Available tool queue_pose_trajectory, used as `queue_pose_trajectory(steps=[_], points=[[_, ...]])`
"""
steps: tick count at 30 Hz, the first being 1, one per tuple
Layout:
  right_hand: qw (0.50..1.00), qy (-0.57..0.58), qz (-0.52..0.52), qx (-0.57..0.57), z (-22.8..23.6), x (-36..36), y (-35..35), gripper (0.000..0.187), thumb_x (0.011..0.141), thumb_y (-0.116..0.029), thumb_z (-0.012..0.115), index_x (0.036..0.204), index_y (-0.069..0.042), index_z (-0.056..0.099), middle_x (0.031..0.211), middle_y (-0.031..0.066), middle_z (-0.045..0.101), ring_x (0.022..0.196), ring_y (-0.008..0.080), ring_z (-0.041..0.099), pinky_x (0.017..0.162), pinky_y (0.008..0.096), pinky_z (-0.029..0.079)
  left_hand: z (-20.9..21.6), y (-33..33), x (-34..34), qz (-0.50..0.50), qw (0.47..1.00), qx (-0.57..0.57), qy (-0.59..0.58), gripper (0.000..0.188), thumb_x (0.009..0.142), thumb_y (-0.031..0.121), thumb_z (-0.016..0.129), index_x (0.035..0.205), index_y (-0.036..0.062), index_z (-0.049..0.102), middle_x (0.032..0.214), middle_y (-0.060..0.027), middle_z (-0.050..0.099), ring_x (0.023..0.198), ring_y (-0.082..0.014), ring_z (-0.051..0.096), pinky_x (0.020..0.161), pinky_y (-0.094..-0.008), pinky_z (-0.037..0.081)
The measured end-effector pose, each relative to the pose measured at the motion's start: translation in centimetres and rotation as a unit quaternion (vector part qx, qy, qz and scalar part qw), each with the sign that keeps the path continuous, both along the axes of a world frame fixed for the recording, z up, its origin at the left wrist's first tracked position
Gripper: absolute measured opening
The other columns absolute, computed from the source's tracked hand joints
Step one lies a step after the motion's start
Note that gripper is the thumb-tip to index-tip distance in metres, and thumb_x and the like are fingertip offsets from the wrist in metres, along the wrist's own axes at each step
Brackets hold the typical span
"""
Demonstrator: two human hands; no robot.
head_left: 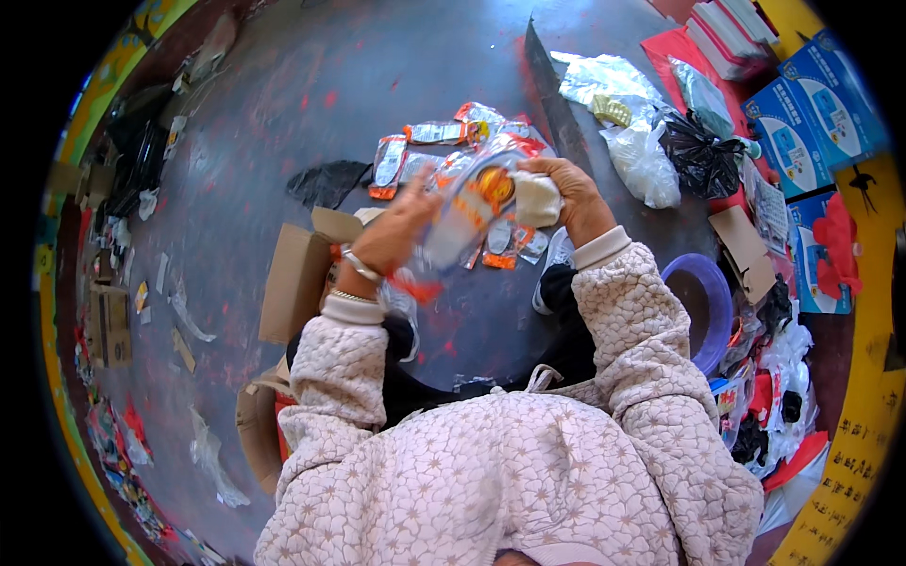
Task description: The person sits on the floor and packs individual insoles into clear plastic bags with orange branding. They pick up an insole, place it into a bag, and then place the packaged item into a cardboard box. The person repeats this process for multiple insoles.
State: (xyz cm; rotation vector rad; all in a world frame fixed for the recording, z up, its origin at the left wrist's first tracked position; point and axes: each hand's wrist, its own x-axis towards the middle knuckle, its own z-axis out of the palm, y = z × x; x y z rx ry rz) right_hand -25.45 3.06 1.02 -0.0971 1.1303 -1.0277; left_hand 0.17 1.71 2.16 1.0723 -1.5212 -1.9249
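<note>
In front of me, over the floor, is a clear plastic packet (462, 209) with orange and white print, blurred by motion. My right hand (578, 200) is closed on a cream, soft-looking folded piece (538, 198) at the packet's right edge; its exact kind I cannot make out. Along the packet's left side is my left hand (396, 226), wearing bracelets. Motion smears its fingers, so their grip does not show. Beyond and below the packet, several similar orange-and-clear packets (389, 162) with pale flat contents lie in a loose pile on the floor.
Open cardboard boxes (291, 283) stand by my left leg. A purple tub (719, 316) is at my right. White plastic bags (642, 160) and a black bag (700, 146) lie farther right, before blue boxes (788, 137). Dark plastic (326, 182) lies beside the packets.
</note>
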Motion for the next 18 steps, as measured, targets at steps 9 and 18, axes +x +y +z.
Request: queue_pose_trajectory(steps=[9, 18], points=[[0.95, -0.183, -0.223, -0.118, -1.3, -0.6, -1.9, 0.016, 0.085, -0.019, 0.057, 0.091, -0.005, 0.053, 0.078, 0.0083, 0.061, 0.07, 0.0248, 0.062, 0.066, 0.0441, 0.053, -6.7, -2.6, 2.5, 0.256, 0.918, 0.151, 0.262, 0.031, 0.089, 0.017, 0.052, 0.117, 0.0052, 0.05, 0.12, -0.0091, 0.053, 0.109, -0.0196, 0.05, 0.096, -0.037, 0.037], [0.984, -0.166, -0.06, -0.029, -1.8, 10.5, 3.0, 0.022, 0.084, -0.022, 0.06, 0.094, -0.004, 0.055, 0.08, 0.0074, 0.062, 0.066, 0.0211, 0.062, 0.059, 0.037, 0.054, -4.9, -2.2, -1.3, 0.289, 0.828, 0.179, 0.445, 0.031, 0.091, 0.021, 0.051, 0.117, 0.0038, 0.05, 0.115, -0.0095, 0.058, 0.105, -0.0216, 0.056, 0.094, -0.039, 0.044]])
